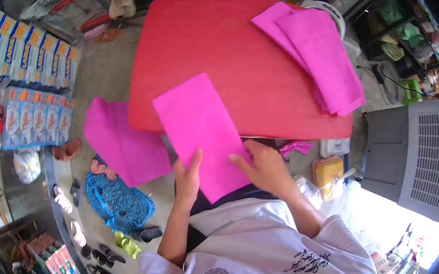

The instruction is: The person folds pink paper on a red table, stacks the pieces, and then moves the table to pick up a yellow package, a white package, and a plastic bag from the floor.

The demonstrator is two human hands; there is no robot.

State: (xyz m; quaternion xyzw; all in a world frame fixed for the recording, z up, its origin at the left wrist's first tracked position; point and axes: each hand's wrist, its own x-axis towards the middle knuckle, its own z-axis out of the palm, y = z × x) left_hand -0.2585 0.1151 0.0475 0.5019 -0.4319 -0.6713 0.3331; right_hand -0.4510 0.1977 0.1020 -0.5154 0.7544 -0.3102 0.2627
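Pink fabric rectangle [196, 123] between both grips, left hand [187, 179] and right hand [266, 168] pinching its opposite sides, thumbs on top, far end over red table's [215, 46] near edge, more pink fabric [323, 56] at right edge.

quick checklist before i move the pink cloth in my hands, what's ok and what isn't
1. Left hand holding the cloth: ok, thumb on top.
2. Right hand holding it: ok, at the opposite edge.
3. Cloth's top face smooth: ok, looks flat.
4. Cloth's underside: cannot tell, hidden.
5. Pile on the table squared: not ok, edges are uneven.
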